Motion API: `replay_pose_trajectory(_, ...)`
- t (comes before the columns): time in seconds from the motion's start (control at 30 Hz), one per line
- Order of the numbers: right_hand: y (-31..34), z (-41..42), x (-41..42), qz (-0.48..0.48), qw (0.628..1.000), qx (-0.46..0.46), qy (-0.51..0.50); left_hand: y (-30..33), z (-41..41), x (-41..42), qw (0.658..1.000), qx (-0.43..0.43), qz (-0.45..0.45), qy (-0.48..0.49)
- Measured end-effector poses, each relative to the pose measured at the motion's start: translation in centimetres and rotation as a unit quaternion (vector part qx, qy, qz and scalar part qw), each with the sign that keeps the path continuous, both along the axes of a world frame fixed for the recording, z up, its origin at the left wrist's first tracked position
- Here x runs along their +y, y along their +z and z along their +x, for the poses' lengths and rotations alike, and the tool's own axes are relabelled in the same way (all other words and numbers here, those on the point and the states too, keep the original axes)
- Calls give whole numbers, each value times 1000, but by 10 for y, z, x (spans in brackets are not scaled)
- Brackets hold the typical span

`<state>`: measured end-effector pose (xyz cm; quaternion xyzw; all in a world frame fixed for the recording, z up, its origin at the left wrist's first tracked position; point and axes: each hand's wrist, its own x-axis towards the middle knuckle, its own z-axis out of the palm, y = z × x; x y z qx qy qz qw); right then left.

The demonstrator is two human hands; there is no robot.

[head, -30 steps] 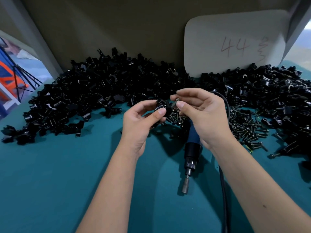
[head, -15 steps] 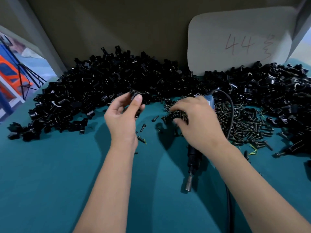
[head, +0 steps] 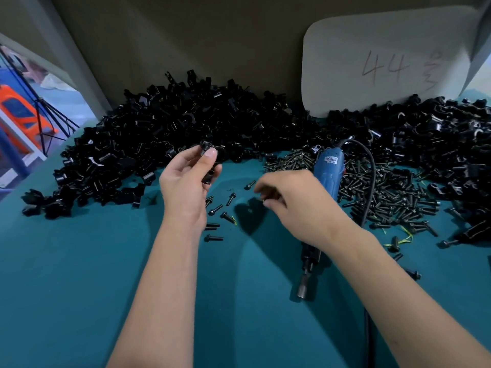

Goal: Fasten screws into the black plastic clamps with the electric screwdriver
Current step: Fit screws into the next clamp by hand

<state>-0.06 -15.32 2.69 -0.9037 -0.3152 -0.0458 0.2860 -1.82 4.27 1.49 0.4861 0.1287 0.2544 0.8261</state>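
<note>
The left hand (head: 186, 187) is raised over the table (head: 79, 288) with a clamp (head: 208, 166) in its fingers; behind and to its left lies the big heap of clamps (head: 172, 134). Loose screws (head: 220, 211) lie on the table just right of its wrist, between it and the right hand (head: 295, 205). Under the right hand lies the electric screwdriver (head: 326, 171), bit end toward the person. Right of that hand spreads the screw pile (head: 393, 192), with a second heap of clamps (head: 430, 139) behind it. A card (head: 382, 65) leans on the back wall (head: 212, 35).
</note>
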Motion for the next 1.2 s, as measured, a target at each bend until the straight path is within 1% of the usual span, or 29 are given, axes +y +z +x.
replay_pose_trajectory(0.03, 2, 1, -2, 71, 997, 18, -15, 0, 0, 0, 999, 0, 27, -25)
replay_pose_trajectory(0.1, 6, 3, -8, 213, 974, 64, -40, -1, 0, -3, 993, -4, 91, -78)
replay_pose_trajectory(0.17, 10, 4, -14, 292, 952, 86, -40, -2, 0, -11, 982, -18, 140, -126)
replay_pose_trajectory(0.27, 11, 4, -17, 331, 940, 80, -20, -4, 2, -19, 966, -33, 190, -169)
replay_pose_trajectory(0.4, 7, 5, -17, 362, 930, 59, -16, -6, 1, -22, 965, -29, 191, -179)
replay_pose_trajectory(0.53, 5, 7, -15, 449, 890, 75, -26, -6, 1, -23, 967, -18, 183, -175)
replay_pose_trajectory(0.6, 4, 7, -14, 474, 876, 86, -27, -5, 1, -25, 967, -26, 170, -186)
replay_pose_trajectory(0.73, 2, 9, -14, 491, 864, 114, -11, -4, 1, -30, 965, -35, 167, -201)
replay_pose_trajectory(0.83, 3, 10, -15, 484, 867, 115, -9, -4, 1, -33, 967, -32, 153, -200)
replay_pose_trajectory(0.93, 5, 10, -16, 476, 871, 121, -13, -4, 1, -34, 970, -39, 118, -208)
replay_pose_trajectory(1.0, 6, 9, -17, 445, 889, 105, -24, -4, 1, -33, 968, -39, 121, -215)
replay_pose_trajectory(1.1, 9, 9, -19, 366, 928, 64, -36, -5, 0, -32, 964, -27, 163, -209)
replay_pose_trajectory(1.13, 9, 9, -19, 345, 936, 55, -38, -5, -1, -32, 963, -27, 171, -208)
replay_pose_trajectory(1.2, 10, 7, -19, 334, 940, 61, -43, -6, -1, -31, 961, -31, 180, -208)
